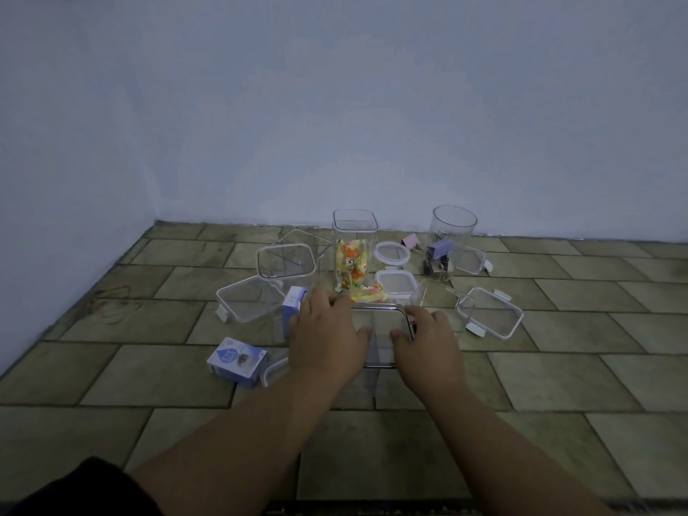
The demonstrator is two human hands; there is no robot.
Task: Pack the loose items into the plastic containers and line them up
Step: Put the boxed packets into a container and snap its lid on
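Packing is judged to be only partly done, with an empty container now being taken in hand. At nine o'clock of the cluster a clear lid (244, 299) lies flat on the tiled floor (558, 366), and at seven o'clock a blue carton (238, 363) lies loose on its side. Just beside the left hand a second blue carton (292, 307) is seen upright against a square empty container (286, 266). The left hand (325, 335) is laid over the left rim of the nearest clear container (383, 340), fingers curled over its far edge; the forearm is stretched forward and slightly inward. At twelve o'clock a tall container (354, 251) holds bright candy wrappers (352, 266), and a further wrapper (366, 294) lies loose at its foot, near two small lids (394, 283). The right hand (428, 340) grips the right rim of the same nearest container, thumb inside the opening, wrist level, so that it is held between both hands. At two o'clock a round container (452, 236) holds binder clips (439, 251), a pink clip (411, 240) lying outside it. At three o'clock another lid (491, 316) rests beside a tilted small container (443, 303). The next move is judged to call for setting the held container steady within reach of the cartons, one hand then being freed to load them.
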